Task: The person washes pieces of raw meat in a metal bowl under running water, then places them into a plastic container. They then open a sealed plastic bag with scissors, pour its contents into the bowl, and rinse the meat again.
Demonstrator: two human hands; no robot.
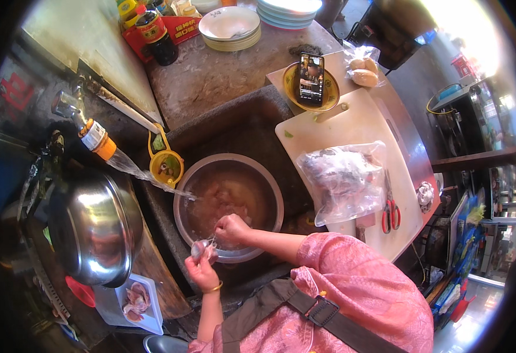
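Observation:
My left hand grips a small piece of raw meat at the near left rim of a metal basin. Above the basin, my right hand pinches a thin pale strand that stretches to that piece. Cloudy water fills much of the basin, and pinkish raw pieces show in it. From a tap with an orange nozzle, a stream of water runs into the basin. The basin stands inside a dark stone sink.
Right of the sink, a white cutting board bears a plastic bag and red-handled scissors. A phone rests on a yellow bowl. At left are a yellow strainer, a steel pot and a plastic tray holding raw meat.

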